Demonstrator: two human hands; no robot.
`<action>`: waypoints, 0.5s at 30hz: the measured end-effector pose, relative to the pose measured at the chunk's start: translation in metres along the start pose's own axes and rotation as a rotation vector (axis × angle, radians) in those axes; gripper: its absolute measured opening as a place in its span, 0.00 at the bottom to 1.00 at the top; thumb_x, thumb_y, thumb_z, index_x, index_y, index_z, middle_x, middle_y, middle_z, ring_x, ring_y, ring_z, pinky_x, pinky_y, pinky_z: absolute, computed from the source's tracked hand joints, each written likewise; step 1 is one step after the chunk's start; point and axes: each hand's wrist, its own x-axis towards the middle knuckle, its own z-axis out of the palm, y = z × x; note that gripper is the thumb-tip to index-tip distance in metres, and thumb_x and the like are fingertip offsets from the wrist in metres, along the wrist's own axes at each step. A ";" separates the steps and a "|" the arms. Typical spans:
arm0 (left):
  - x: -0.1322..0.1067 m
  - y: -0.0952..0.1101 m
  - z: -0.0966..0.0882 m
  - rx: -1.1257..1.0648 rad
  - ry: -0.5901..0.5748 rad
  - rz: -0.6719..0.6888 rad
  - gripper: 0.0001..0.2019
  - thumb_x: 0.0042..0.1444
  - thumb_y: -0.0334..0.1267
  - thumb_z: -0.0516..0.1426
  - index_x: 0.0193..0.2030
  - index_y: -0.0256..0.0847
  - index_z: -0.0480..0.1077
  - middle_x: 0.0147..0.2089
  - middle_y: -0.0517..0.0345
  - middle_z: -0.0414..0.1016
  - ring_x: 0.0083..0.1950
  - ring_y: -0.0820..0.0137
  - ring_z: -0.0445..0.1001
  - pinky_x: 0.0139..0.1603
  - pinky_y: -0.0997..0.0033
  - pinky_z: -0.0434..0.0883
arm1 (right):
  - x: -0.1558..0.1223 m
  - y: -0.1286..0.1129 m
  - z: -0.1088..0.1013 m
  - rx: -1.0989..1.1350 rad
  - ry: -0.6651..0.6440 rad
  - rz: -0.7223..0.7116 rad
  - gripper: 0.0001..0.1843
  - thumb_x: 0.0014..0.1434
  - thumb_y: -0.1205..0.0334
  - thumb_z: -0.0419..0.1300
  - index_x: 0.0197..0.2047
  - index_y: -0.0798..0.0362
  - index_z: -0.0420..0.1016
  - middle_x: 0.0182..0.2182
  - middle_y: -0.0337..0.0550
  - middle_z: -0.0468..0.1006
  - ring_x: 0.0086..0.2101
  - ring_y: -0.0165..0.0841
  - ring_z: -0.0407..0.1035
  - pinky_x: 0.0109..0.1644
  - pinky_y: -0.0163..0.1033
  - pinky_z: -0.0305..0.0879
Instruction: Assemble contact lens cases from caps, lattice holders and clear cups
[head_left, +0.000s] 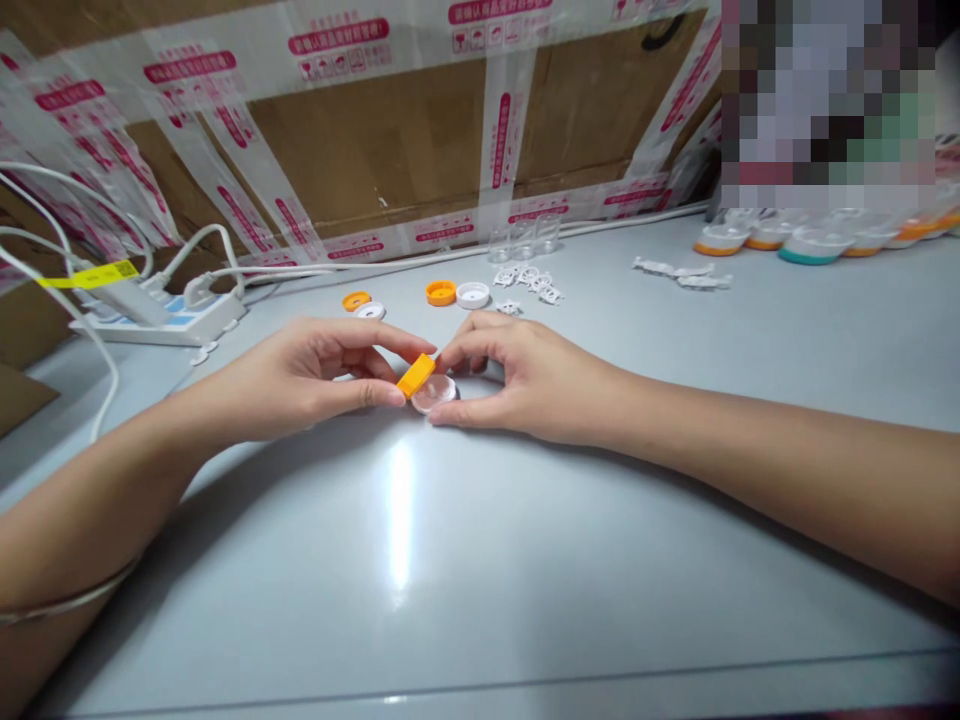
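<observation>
My left hand (322,375) pinches an orange round cap (417,376) between thumb and fingers, its edge tilted upward. Right beside it, my right hand (517,380) grips a clear round plastic piece (433,394) by its rim, low over the table. The two pieces meet or overlap at their edges; whether they touch I cannot tell. Just beyond the hands lie an orange ring cap (441,292) and a white ring cap (472,294). Another orange ring (356,300) and a white ring (369,311) sit behind my left hand.
White wheel-like parts (529,280) and clear cups (523,238) stand at the back. White strips (681,272) lie farther right, near several clear containers with coloured bases (817,243). A power strip (172,318) with cables is at left. A taped cardboard box (420,130) forms the back edge.
</observation>
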 end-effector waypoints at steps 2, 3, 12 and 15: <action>0.000 0.001 0.001 0.034 0.009 0.025 0.19 0.49 0.41 0.61 0.50 0.43 0.71 0.36 0.57 0.77 0.35 0.70 0.74 0.36 0.74 0.70 | 0.000 0.000 0.000 0.001 -0.002 -0.016 0.13 0.46 0.56 0.65 0.36 0.51 0.77 0.33 0.40 0.69 0.35 0.32 0.65 0.40 0.37 0.61; 0.000 0.002 0.001 0.054 0.016 0.045 0.18 0.50 0.40 0.60 0.50 0.43 0.71 0.36 0.57 0.77 0.34 0.71 0.73 0.36 0.74 0.69 | 0.000 0.000 -0.001 0.000 -0.001 -0.022 0.12 0.46 0.56 0.65 0.35 0.51 0.77 0.33 0.40 0.69 0.35 0.32 0.64 0.40 0.37 0.61; -0.001 0.008 0.006 0.195 0.052 0.138 0.17 0.50 0.38 0.60 0.48 0.44 0.72 0.39 0.57 0.75 0.33 0.73 0.72 0.39 0.72 0.70 | 0.000 0.001 0.000 0.001 0.006 -0.028 0.11 0.46 0.57 0.65 0.33 0.52 0.75 0.33 0.40 0.68 0.34 0.31 0.63 0.38 0.36 0.61; -0.002 0.009 0.008 0.215 0.067 0.176 0.16 0.50 0.38 0.60 0.47 0.42 0.72 0.40 0.56 0.75 0.33 0.73 0.71 0.39 0.73 0.69 | 0.001 0.002 0.001 0.005 0.010 -0.040 0.11 0.46 0.57 0.65 0.33 0.53 0.75 0.33 0.41 0.69 0.34 0.31 0.64 0.38 0.36 0.61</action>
